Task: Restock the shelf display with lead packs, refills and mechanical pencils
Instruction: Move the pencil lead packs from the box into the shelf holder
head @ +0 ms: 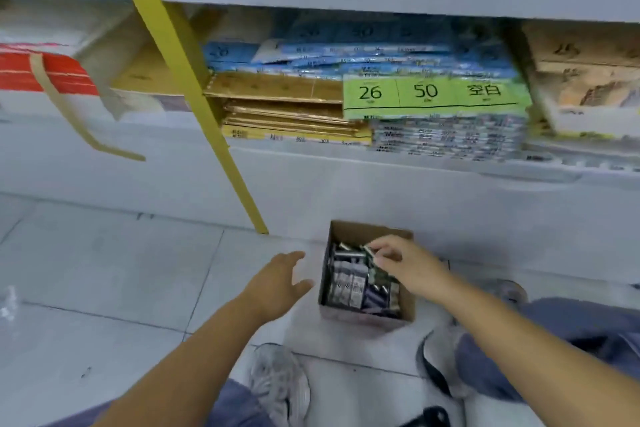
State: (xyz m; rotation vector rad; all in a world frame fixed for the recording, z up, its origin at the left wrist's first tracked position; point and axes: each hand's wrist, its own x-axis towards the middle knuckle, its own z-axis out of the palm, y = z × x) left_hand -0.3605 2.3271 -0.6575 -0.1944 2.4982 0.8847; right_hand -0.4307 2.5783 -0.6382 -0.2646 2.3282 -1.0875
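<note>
A small open cardboard box (405, 305) stands on the tiled floor against the base of the shelf unit. It holds several small lead packs (348, 286), dark with white labels. My right hand (403, 262) reaches into the box from the right, its fingers pinched on a greenish pack (371, 262) lifted above the others. My left hand (282, 282) hovers just left of the box with its fingers spread and nothing in it.
A low white shelf (433, 170) above the box carries stacks of paper pads, one with a green 26/50 label (429, 94). A yellow upright (194, 87) slants down to the floor left of the box. My shoes (280, 388) and knees fill the foreground.
</note>
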